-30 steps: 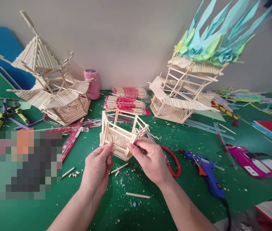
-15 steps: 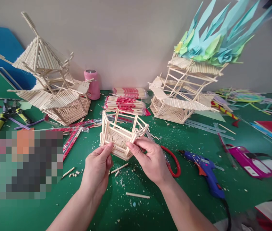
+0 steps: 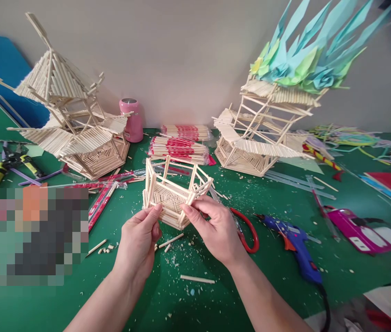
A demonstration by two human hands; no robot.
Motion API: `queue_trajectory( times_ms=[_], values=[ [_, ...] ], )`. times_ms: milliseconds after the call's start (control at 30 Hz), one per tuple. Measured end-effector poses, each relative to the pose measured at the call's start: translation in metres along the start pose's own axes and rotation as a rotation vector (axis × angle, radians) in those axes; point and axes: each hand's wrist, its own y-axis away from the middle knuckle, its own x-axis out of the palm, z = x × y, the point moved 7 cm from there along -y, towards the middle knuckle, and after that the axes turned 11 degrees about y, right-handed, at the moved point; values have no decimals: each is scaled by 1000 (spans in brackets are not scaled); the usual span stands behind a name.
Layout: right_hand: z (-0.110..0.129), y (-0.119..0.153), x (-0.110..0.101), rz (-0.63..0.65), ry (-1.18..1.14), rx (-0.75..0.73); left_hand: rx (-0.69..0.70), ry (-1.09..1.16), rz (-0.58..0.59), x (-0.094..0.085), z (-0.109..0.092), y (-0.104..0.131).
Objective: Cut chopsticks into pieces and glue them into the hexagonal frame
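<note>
I see the left hand (image 3: pixel 138 237) and the right hand (image 3: pixel 218 226) with thumbs and fingers pinched narrow on the near side of a small stick frame (image 3: pixel 172 217), which is mid-view over the green table (image 3: pixel 267 290), though I can't tell whether its base touches down. Just beside the right hand I make out a red handle (image 3: pixel 255 240), with a blue glue gun (image 3: pixel 300 251) lying farther right and a loose stick (image 3: pixel 197 279) nearer the camera. Beyond the frame lie wrapped stick bundles (image 3: pixel 177 150), between a roofed stick tower (image 3: pixel 84 142) on the left and a paper-topped tower (image 3: pixel 259 148) on the right.
</note>
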Motion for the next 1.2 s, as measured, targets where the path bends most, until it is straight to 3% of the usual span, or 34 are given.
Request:
queue_trajectory(
  times_ms=[800, 933, 1000, 1067, 1133, 1200],
  values=[
    [-3, -5, -10, -73, 5, 15, 8, -67, 27, 9, -1, 3],
    [-8, -11, -16, -91, -14, 33, 21, -116, 28, 4, -6, 10],
    [-12, -15, -20, -103, -22, 51, 101, -194, 22, -1, -18, 14],
    [-17, -19, -24, -103, -42, 63, 278, -334, 19, -1, -40, 17],
    [-20, -22, -27, -86, -60, 62, 427, -435, 53, 5, -59, 17],
    [-22, -25, -29, -61, -71, 45, 484, -509, 121, 16, -69, 12]
  ],
)
